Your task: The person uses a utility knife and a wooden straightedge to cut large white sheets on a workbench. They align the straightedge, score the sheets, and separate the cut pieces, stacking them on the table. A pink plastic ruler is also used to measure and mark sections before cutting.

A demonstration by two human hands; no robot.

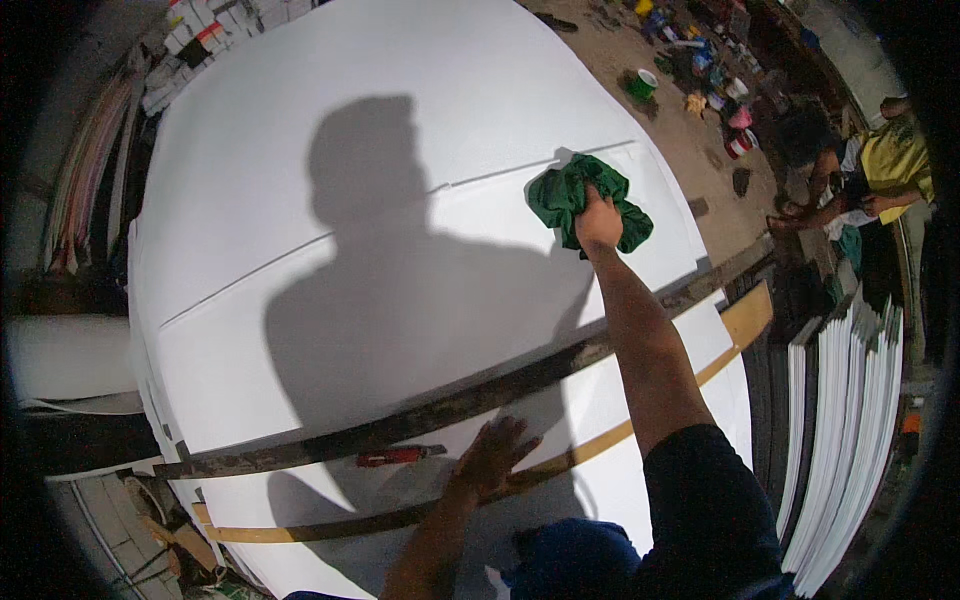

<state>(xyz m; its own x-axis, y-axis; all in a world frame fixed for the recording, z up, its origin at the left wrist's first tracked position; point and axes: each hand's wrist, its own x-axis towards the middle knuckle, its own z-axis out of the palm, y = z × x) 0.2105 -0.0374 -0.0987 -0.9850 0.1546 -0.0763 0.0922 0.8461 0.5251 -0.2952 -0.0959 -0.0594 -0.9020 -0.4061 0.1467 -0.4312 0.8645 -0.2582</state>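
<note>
A crumpled dark green cloth (556,196) is bunched under my right hand (598,222), whose fingers grip it against a large white sheet (230,130). My right arm stretches far forward across the sheet. Nearer to me, my left hand (495,458) rests with its fingers spread on the white surface, between a long dark bar (440,402) and a thin tan strip (400,517). Left of that hand lies a red utility knife (400,456). A thin line or seam (290,256) crosses the sheet. My shadow covers much of its middle.
Several white panels (840,400) stand on edge at the right. Beyond them a person in yellow (895,160) sits. Cans, a green tub (640,84) and clutter lie on the brown floor (610,85). Small white boxes (205,35) are stacked at the far left.
</note>
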